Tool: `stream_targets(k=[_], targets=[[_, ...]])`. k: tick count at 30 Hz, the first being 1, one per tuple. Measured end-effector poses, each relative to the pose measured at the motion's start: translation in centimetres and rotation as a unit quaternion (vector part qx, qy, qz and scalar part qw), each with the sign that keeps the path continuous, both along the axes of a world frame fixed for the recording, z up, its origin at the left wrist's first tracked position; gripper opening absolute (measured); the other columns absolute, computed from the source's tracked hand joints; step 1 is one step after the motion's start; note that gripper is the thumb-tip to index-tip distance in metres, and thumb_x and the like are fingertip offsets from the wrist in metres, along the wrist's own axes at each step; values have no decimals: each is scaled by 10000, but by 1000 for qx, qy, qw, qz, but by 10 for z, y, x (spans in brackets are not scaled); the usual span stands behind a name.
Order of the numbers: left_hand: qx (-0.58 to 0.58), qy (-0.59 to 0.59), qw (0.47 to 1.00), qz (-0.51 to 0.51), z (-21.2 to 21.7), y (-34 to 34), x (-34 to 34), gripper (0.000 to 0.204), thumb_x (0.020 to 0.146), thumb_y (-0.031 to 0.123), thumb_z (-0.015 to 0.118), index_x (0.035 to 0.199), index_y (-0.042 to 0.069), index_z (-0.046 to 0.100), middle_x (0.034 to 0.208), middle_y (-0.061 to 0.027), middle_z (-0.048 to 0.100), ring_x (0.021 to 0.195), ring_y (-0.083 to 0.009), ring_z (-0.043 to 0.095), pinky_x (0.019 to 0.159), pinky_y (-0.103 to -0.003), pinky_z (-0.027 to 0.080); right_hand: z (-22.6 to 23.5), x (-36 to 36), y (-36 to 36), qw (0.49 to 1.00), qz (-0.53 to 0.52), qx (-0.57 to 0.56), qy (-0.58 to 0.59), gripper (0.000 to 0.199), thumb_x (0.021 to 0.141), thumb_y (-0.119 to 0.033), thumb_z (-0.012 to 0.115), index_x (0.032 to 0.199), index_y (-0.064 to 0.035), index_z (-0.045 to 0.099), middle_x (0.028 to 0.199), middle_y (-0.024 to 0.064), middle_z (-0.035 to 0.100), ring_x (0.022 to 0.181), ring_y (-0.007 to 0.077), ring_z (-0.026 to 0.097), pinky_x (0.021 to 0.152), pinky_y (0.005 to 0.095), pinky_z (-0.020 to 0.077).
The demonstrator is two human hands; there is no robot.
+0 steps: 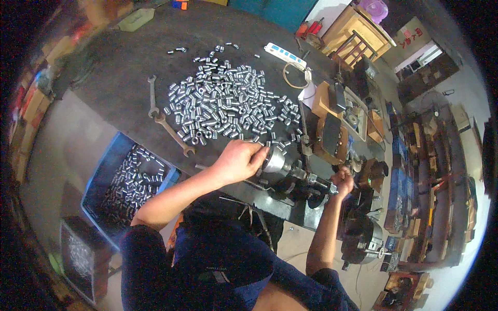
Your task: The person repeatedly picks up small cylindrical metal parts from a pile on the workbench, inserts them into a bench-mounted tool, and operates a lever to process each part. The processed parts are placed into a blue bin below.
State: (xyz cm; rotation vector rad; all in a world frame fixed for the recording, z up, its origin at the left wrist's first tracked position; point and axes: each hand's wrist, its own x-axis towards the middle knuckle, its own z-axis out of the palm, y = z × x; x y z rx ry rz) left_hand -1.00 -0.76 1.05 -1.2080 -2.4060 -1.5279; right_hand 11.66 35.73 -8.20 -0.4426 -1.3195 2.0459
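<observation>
A small shiny metal sleeve (272,150) is held at the fingertips of the left hand (239,160), whose grip is closed on it right at the mouth of the round steel chuck (278,161) of a small bench machine (306,182) at the near edge of the dark surface (119,72). The right hand (343,181) is wrapped shut around a dark handle or lever on the machine's far side; what exactly is clasped cannot be told. A large scattered heap of like sleeves (228,103) is spread on the surface just beyond the chuck, with two open-ended wrenches (168,127) lying at its left. Below the surface's edge, a blue crate (104,176) is seen partly filled with more of the same pieces. Judging by how things lie, the work is taken to be somewhere in the middle: a share of pieces is already in the crate, while a far larger share remains on the surface. Which pile is finished cannot be told for certain.
</observation>
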Motion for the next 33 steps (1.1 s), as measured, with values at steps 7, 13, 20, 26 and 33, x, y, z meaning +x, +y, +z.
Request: stream_targets(k=[7, 13, 20, 26, 33], targets=[[3, 41, 999, 0, -4, 3, -3, 234, 805, 145, 503, 625, -4, 512, 533, -184, 464, 496, -341, 495, 449, -395, 366, -1, 80, -78, 986, -60, -97, -122, 214, 803, -250, 481, 679, -76, 487, 546, -42, 379, 421, 66, 370, 344, 192, 283], [32, -49, 998, 7, 3, 0, 4, 239, 803, 173, 511, 635, 3, 507, 552, -166, 492, 517, -336, 506, 464, -406, 375, 80, 87, -115, 995, -100, 21, -6, 261, 819, -287, 445, 706, -53, 461, 508, -34, 317, 374, 50, 270, 311, 193, 205], [39, -110, 993, 9, -4, 1, 7, 235, 811, 168, 515, 669, -19, 504, 557, -188, 462, 474, -315, 472, 453, -370, 349, 31, 88, -98, 995, -67, -54, -46, 216, 823, -249, 434, 699, -77, 470, 522, -53, 306, 383, 33, 249, 307, 190, 176], [30, -172, 985, 0, -2, 2, 5, 265, 824, 199, 512, 676, -20, 524, 537, -179, 459, 456, -278, 470, 449, -354, 349, -14, 17, -32, 969, -122, 121, -177, 180, 771, -158, 467, 727, -39, 593, 648, 0, 531, 515, 96, 453, 481, 230, 355], [51, -328, 943, -33, -4, -5, 4, 315, 863, 244, 473, 678, -6, 520, 476, -49, 461, 402, -113, 467, 388, -271, 364, 100, 23, -89, 985, -154, 74, 33, 214, 837, -208, 421, 716, -44, 489, 529, -38, 320, 398, 50, 276, 348, 189, 221]])
